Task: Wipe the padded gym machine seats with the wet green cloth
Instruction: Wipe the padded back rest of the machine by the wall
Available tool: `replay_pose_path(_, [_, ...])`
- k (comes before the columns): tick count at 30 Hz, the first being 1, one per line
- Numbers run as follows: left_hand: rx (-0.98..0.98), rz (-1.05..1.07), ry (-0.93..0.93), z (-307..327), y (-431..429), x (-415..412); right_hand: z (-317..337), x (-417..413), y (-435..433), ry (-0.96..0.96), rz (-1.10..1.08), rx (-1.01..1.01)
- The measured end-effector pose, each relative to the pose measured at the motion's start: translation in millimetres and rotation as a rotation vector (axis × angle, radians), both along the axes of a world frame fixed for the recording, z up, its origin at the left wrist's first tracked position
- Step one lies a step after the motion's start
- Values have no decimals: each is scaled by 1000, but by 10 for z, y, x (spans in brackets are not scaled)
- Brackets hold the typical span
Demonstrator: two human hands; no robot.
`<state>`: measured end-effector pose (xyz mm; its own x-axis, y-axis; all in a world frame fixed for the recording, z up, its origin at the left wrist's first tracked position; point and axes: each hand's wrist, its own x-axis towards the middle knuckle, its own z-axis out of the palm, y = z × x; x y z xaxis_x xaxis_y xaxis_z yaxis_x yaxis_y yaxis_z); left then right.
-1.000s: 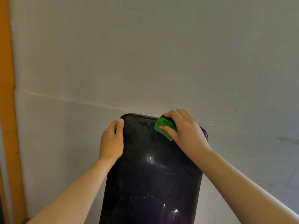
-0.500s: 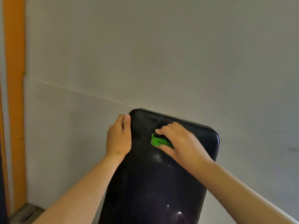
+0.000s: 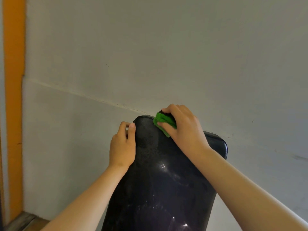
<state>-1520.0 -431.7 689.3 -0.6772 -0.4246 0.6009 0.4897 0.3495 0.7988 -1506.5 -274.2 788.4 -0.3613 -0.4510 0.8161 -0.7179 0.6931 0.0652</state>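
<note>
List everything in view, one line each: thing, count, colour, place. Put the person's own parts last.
pad: one, glossy black, lower centre, in front of the wall
cloth: one, green, bunched on the pad's top edge
wall: one, pale grey, fills the background
seam: one, thin cracked line, slants across the wall toward the pad's top
strip: one, orange, upright along the left edge
floor: one patch, grey-brown, bottom left corner
left hand: one, grips the pad's upper left edge, thumb on its front
right hand: one, holds the cloth against the pad's top edge
</note>
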Motion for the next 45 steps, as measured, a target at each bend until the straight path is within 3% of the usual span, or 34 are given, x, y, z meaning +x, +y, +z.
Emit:
replay_pose_path(8, [28, -22, -66, -197, 16, 101, -295, 99, 38, 4, 75, 238])
replay_pose_path(14, [72, -33, -64, -237, 22, 102, -114, -62, -121, 78, 61, 127])
replay_pose_path(21, [51, -5, -60, -265, 8, 79, 3, -162, -358, 26, 28, -86])
replay_pose_path(30, [150, 4, -50, -310, 32, 43, -421, -6, -365, 135, 104, 232])
replay_pose_path(36, [110, -75, -119, -474, 78, 198, -163, -83, -484, 96, 77, 90])
replay_pose_path(41, [68, -7, -141, -809, 78, 275, 6, -177, -656, 52, 30, -37])
replay_pose_path(45, [62, 11, -126, -809, 67, 243, -269, -100, -725, 84, 51, 13])
